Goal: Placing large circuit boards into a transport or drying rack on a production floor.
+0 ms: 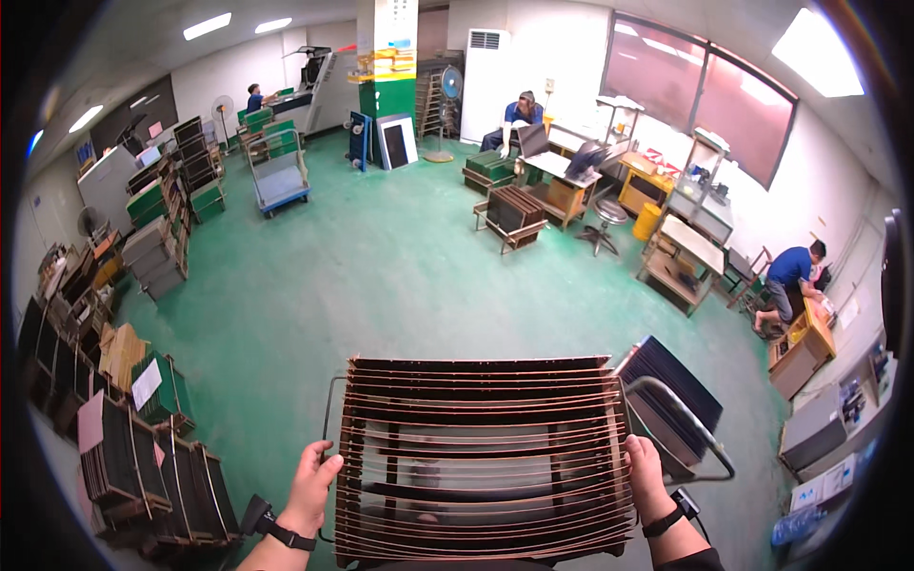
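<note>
In front of me is a rack (354,476) filled with thin, dark boards (481,392) with copper-coloured edges, standing in a row with gaps between them. At the rack's left side, my left hand (312,483) grips its frame, thumb uppermost. On the opposite side my right hand (645,473) holds the frame, its fingers partly hidden behind the edge. A thin wire loop (330,404) stands out at the rack's left. Both wrists wear black straps with small devices. Just beyond my right hand, a stack of dark panels (671,385) leans in a bent-tube cart frame (721,457).
Loaded racks (124,457) line the left side. A platform trolley (283,195) stands far left of centre. Right of centre are a smaller rack (514,214), a round stool (603,226) and a workbench (684,249). One person (519,119) sits near the back; another (795,271) bends at the right.
</note>
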`<act>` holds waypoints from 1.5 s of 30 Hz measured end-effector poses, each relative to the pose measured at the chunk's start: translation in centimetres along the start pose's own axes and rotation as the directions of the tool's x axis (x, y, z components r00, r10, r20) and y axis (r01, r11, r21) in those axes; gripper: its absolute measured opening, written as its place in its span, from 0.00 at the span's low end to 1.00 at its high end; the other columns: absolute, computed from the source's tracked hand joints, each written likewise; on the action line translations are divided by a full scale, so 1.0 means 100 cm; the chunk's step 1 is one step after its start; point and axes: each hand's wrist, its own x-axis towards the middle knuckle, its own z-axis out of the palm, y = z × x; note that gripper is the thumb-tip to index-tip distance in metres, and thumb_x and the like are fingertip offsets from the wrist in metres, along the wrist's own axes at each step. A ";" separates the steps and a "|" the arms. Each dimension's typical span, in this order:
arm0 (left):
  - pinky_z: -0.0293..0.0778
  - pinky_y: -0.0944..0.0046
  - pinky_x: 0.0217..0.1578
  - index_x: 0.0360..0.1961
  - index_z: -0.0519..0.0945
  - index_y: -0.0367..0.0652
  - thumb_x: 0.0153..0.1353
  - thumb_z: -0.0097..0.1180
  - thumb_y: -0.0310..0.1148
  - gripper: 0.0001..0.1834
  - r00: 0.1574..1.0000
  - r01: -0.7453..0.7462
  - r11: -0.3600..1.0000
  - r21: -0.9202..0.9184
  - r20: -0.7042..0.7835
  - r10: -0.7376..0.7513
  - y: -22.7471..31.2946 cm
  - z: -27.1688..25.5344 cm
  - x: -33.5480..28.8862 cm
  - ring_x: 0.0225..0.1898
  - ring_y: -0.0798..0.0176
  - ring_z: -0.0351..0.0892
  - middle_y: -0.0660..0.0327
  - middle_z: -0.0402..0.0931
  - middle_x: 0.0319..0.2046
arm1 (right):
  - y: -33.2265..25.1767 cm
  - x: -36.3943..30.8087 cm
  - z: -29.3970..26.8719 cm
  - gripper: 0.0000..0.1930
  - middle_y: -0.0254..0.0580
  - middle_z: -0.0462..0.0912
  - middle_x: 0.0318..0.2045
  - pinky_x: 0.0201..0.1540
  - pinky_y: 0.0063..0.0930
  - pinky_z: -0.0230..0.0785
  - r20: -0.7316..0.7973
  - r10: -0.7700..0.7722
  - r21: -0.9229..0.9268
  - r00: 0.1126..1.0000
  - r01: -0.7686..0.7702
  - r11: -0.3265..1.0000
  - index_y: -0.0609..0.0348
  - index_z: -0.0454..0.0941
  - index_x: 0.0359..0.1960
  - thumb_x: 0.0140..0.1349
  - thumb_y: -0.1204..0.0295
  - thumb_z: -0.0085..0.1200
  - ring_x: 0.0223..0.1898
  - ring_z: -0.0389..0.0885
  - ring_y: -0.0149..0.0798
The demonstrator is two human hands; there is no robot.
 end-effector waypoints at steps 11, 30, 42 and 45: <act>0.61 0.75 0.28 0.62 0.68 0.45 0.68 0.54 0.42 0.24 0.997 -0.004 0.996 0.093 0.078 -0.003 0.148 0.138 0.385 0.27 0.77 0.64 0.65 0.74 0.37 | -0.023 0.340 0.107 0.17 0.32 0.76 0.26 0.34 0.25 0.66 -0.109 0.108 -0.051 0.988 -0.114 0.992 0.64 0.77 0.38 0.71 0.58 0.53 0.30 0.71 0.27; 0.61 0.71 0.25 0.48 0.77 0.48 0.67 0.55 0.47 0.16 0.989 0.124 0.983 0.133 0.061 -0.133 0.381 0.323 0.976 0.24 0.75 0.64 0.72 0.71 0.28 | -0.208 0.891 0.351 0.12 0.28 0.73 0.24 0.19 0.22 0.55 -0.064 0.380 0.154 0.923 -0.367 0.917 0.53 0.77 0.47 0.68 0.62 0.54 0.18 0.65 0.24; 0.63 0.68 0.28 0.48 0.74 0.49 0.71 0.46 0.52 0.19 0.897 0.295 0.874 0.387 0.203 -0.393 0.452 0.481 1.320 0.25 0.72 0.64 0.71 0.69 0.29 | -0.174 1.155 0.447 0.12 0.25 0.67 0.19 0.18 0.23 0.51 -0.237 0.458 0.326 0.857 -0.374 0.868 0.56 0.78 0.42 0.68 0.61 0.54 0.17 0.58 0.22; 0.63 0.68 0.28 0.48 0.74 0.49 0.71 0.45 0.53 0.20 0.918 0.251 0.827 0.503 0.147 -0.368 0.431 0.505 1.406 0.25 0.72 0.64 0.70 0.69 0.28 | -0.138 1.199 0.500 0.12 0.26 0.68 0.19 0.18 0.23 0.52 -0.211 0.546 0.259 0.811 -0.492 0.831 0.57 0.77 0.42 0.69 0.60 0.53 0.17 0.60 0.23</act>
